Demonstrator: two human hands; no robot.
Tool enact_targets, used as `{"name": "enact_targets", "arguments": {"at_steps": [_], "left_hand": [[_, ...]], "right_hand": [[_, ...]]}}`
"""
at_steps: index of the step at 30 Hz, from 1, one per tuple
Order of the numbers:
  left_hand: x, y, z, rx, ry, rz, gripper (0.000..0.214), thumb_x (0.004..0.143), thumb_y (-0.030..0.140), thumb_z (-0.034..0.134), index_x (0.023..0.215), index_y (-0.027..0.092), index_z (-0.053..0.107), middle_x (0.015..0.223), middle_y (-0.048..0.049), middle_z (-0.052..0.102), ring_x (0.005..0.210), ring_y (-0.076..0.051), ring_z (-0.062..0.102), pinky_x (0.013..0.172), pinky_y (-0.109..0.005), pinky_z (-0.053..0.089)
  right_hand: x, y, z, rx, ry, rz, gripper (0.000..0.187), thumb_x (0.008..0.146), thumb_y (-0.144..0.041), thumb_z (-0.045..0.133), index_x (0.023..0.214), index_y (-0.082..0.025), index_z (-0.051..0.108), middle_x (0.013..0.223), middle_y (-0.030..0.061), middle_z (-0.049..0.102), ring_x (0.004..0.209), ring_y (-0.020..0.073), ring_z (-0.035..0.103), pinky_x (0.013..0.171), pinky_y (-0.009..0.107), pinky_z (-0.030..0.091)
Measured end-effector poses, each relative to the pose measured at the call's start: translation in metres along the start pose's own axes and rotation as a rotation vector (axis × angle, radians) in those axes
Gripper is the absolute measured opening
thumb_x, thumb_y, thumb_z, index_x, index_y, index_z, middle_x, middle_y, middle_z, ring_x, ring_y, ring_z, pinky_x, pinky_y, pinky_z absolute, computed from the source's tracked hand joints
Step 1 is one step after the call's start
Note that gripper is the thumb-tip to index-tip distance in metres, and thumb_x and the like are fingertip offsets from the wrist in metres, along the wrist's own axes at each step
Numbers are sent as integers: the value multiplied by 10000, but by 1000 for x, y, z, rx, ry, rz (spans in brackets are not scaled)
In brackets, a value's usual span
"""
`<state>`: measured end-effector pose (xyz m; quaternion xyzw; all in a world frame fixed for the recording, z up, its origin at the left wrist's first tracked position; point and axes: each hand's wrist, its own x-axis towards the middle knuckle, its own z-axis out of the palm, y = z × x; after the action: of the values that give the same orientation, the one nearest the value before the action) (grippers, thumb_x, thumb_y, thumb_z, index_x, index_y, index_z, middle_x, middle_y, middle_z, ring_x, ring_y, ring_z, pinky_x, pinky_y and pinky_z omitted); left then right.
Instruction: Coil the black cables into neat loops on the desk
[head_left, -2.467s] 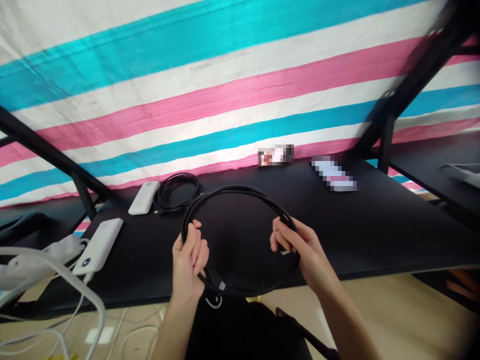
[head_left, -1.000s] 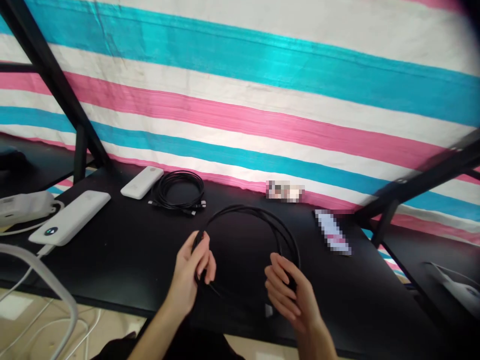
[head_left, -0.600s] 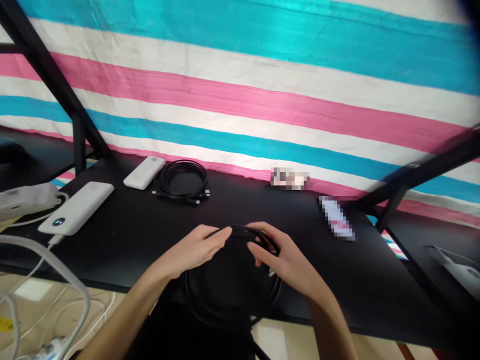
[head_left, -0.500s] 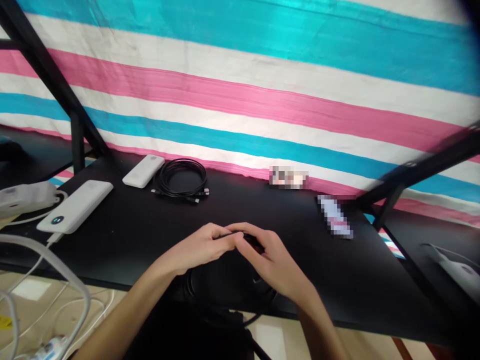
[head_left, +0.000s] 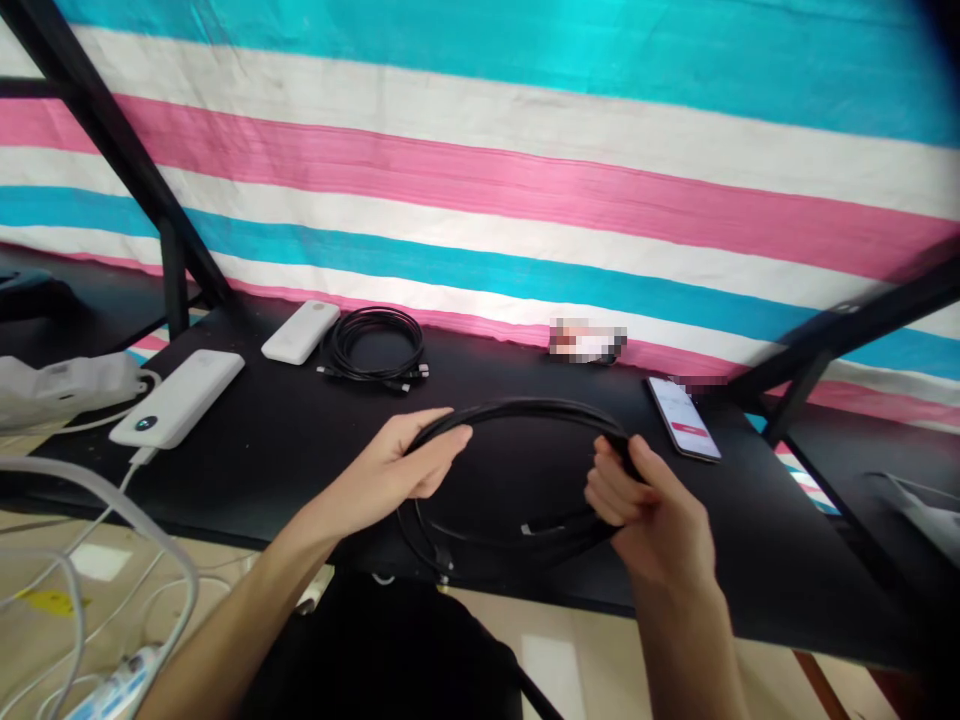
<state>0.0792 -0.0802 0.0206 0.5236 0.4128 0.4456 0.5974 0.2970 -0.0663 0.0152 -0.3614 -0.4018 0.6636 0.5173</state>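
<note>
A black cable [head_left: 525, 410], wound into a wide loop, hangs just above the near part of the black table [head_left: 750, 560]. My left hand [head_left: 401, 465] grips the loop's left side, fingers curled round the strands. On the right side of the loop my right hand [head_left: 652, 505] is closed in a fist round it. A small plug end shows pale inside the loop's lower arc.
A second coiled black cable [head_left: 377, 347] lies at the back left beside a small white power bank [head_left: 300, 331]. A larger white power bank [head_left: 177, 398] sits further left. A phone [head_left: 683, 417] with a lit screen lies at the right. White cables trail on the floor at lower left.
Half a second ago my hands were pressed together over the bunched cable; they have since moved apart, and the loop is spread wide between them.
</note>
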Motion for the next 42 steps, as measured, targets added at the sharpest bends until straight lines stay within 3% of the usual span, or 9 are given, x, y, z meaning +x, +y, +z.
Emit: {"name": "enact_targets", "arguments": {"at_steps": [5, 10, 16, 20, 25, 28, 32, 38, 42], "left_hand": [[3, -12, 14, -295, 320, 179, 451, 830, 344, 610, 562, 195, 279, 489, 100, 186, 401, -30, 148, 384, -187, 94], [10, -19, 18, -512, 508, 177, 485, 793, 404, 638, 555, 207, 265, 491, 109, 135, 388, -39, 98, 346, -190, 91], [52, -61, 8, -120, 637, 112, 374, 849, 572, 400, 809, 206, 464, 495, 106, 252, 396, -89, 336, 419, -204, 338], [62, -97, -9, 214, 603, 119, 454, 791, 393, 596, 1167, 167, 482, 887, -72, 629, 900, -213, 608, 845, -380, 461], [50, -100, -29, 575, 422, 189, 364, 785, 290, 615, 1139, 201, 613, 1264, -120, 545, 1264, -281, 431, 1093, -481, 254], [39, -89, -36, 756, 144, 251, 303, 801, 292, 631, 1102, 289, 665, 1284, -43, 577, 1266, -244, 453, 1099, -441, 292], [33, -89, -42, 1112, -157, 321, 382, 832, 301, 631, 1213, 285, 609, 1343, -54, 552, 1290, -253, 436, 1069, -459, 357], [45, -101, -34, 1367, -238, 461, 331, 860, 211, 594, 1187, 245, 626, 1114, -51, 676, 1017, -200, 615, 892, -340, 499], [62, -102, -27, 1403, -209, 459, 297, 867, 185, 568, 1151, 226, 646, 1013, -60, 685, 938, -212, 628, 820, -336, 512]], "right_hand": [[-1, 8, 15, 86, 1, -108, 256, 749, -422, 720, 770, -171, 681, 477, -121, 127, 389, 34, 42, 342, 181, 84], [11, 25, 20, 53, -24, -66, 282, 774, -372, 705, 658, -163, 556, 478, -119, 192, 400, 31, 150, 420, 159, 298], [43, 57, 8, 140, 226, 92, 296, 748, -421, 640, 663, -198, 464, 432, -139, 170, 358, 39, 111, 338, 141, 235], [64, 87, -9, 93, 321, 59, 293, 764, -423, 630, 674, -199, 463, 420, -145, 185, 330, 29, 166, 353, 132, 296], [85, 105, -25, -110, 357, 6, 248, 774, -427, 623, 763, -194, 538, 455, -95, 378, 410, 91, 462, 554, 267, 523], [87, 99, -45, -355, 309, -38, 297, 682, -397, 701, 846, -163, 619, 671, 22, 593, 728, 215, 632, 763, 393, 531], [64, 86, -79, -706, 310, -153, 502, 599, -437, 733, 1014, -169, 648, 1027, 115, 596, 1097, 325, 504, 1022, 493, 323], [25, 88, -88, -1300, 16, -213, 480, 758, -457, 629, 1162, -200, 603, 935, 77, 628, 901, 273, 574, 843, 448, 406], [42, 93, -75, -1570, -2, -235, 353, 877, -386, 514, 1156, -182, 587, 919, 81, 641, 885, 251, 589, 775, 373, 404]]}}
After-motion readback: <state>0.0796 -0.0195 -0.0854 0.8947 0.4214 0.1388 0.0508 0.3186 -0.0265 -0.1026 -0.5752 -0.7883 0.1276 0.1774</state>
